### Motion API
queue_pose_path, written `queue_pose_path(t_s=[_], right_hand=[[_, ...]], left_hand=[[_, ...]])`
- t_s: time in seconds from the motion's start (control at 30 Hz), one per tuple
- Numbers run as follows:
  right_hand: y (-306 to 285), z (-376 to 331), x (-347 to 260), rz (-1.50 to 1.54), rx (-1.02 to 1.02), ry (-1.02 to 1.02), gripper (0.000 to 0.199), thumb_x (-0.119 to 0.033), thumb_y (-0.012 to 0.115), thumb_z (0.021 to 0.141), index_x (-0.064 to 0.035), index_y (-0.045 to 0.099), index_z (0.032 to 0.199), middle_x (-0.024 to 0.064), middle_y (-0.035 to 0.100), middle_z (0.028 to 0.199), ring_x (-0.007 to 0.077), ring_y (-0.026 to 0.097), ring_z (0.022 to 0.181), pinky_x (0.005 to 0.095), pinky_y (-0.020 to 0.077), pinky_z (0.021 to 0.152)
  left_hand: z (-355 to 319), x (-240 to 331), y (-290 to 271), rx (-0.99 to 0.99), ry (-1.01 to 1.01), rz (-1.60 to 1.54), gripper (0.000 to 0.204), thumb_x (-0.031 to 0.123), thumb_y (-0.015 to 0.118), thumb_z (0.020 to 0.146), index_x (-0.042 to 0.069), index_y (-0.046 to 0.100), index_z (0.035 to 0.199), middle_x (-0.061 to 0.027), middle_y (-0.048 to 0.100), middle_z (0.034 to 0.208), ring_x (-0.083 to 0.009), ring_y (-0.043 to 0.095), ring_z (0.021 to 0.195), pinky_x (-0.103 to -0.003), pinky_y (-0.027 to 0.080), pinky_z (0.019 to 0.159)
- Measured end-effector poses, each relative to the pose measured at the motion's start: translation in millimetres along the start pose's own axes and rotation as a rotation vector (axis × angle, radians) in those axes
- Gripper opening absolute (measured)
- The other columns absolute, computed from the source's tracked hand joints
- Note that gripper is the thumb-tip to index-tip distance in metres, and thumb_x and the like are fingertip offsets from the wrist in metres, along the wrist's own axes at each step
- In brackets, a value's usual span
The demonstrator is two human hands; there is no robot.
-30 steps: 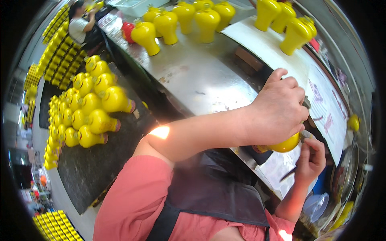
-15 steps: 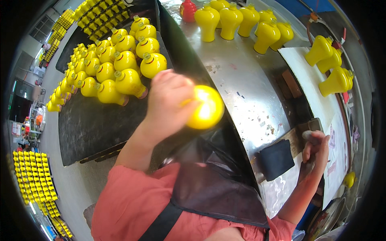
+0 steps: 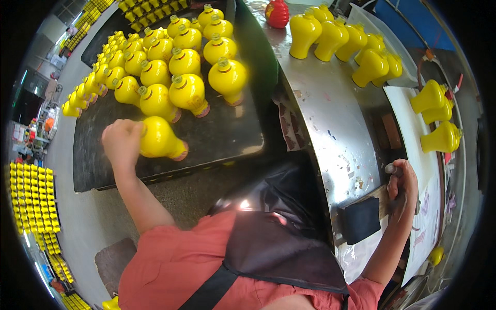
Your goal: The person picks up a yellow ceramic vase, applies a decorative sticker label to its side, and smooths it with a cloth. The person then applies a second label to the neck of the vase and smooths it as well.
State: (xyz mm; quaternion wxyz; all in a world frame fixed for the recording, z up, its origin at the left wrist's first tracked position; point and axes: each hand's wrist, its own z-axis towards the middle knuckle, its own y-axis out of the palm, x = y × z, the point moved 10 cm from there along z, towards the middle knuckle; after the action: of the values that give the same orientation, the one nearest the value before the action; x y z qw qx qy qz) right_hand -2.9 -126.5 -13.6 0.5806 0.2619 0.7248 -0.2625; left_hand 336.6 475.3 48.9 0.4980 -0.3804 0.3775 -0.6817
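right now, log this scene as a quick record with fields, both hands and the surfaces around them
left hand: closed on the neck end of a yellow bottle
right hand: curled near the black pad; whether it holds anything is unclear
black table: grouped yellow bottles
metal bench: upright yellow bottles, red ribbed container
white board: more yellow bottles

Left hand (image 3: 123, 140) on yellow bottle (image 3: 160, 138)
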Motion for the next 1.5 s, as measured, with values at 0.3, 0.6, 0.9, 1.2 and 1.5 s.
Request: queue_pose_path(t_s=[0.3,0.6,0.9,1.2,1.5], right_hand=[[-6,26,-1,0.041,-0.005,-0.022,0.030,-0.036,0.058,0.107,-0.0080,0.068,0.111,0.0017,0.063,0.076,0.0054,0.038,0.042,0.0223,0.0283,0.041],[-58,6,25,-0.028,0.114,0.068,0.030,-0.037,0.059,0.107,-0.0093,0.067,0.114,0.0056,0.071,0.090,0.0066,0.043,0.042,0.0227,0.0316,0.037],[-68,-21,54,0.121,0.189,0.127,0.023,-0.030,0.062,0.105,-0.0080,0.068,0.106,0.0008,0.064,0.081,0.0054,0.043,0.043,0.0204,0.0313,0.039],[-53,-26,59,0.149,0.150,0.165,0.038,-0.043,0.054,0.110,-0.0078,0.067,0.103,0.0023,0.065,0.076,0.0064,0.045,0.044,0.0219,0.0306,0.038],[1,-85,73,0.099,-0.012,0.241,0.048,-0.046,0.051,0.109,-0.0023,0.070,0.114,0.0045,0.069,0.081,0.0070,0.055,0.055,0.0224,0.0382,0.047]], left_hand=[[14,-108,17,0.094,-0.259,0.361,0.029,0.038,0.070,0.090,0.012,0.081,0.091,-0.0100,0.076,0.094,-0.0325,0.070,0.093,-0.047,0.048,0.091],[51,-139,53,0.191,-0.282,0.374,0.028,0.041,0.069,0.092,0.016,0.081,0.094,-0.0062,0.077,0.099,-0.0307,0.071,0.095,-0.050,0.046,0.094],[68,-144,59,0.147,-0.260,0.171,0.028,0.035,0.070,0.084,0.008,0.076,0.086,-0.0150,0.076,0.085,-0.0393,0.072,0.083,-0.048,0.053,0.078],[93,-3,18,0.544,0.040,0.099,0.041,0.028,0.079,0.089,0.005,0.068,0.120,-0.0160,0.070,0.127,-0.0348,0.065,0.119,-0.046,0.050,0.102],[125,404,122,-0.001,0.599,-1.132,0.046,0.010,0.074,0.093,0.004,0.061,0.136,-0.0113,0.067,0.132,-0.0225,0.063,0.123,-0.035,0.049,0.108]])
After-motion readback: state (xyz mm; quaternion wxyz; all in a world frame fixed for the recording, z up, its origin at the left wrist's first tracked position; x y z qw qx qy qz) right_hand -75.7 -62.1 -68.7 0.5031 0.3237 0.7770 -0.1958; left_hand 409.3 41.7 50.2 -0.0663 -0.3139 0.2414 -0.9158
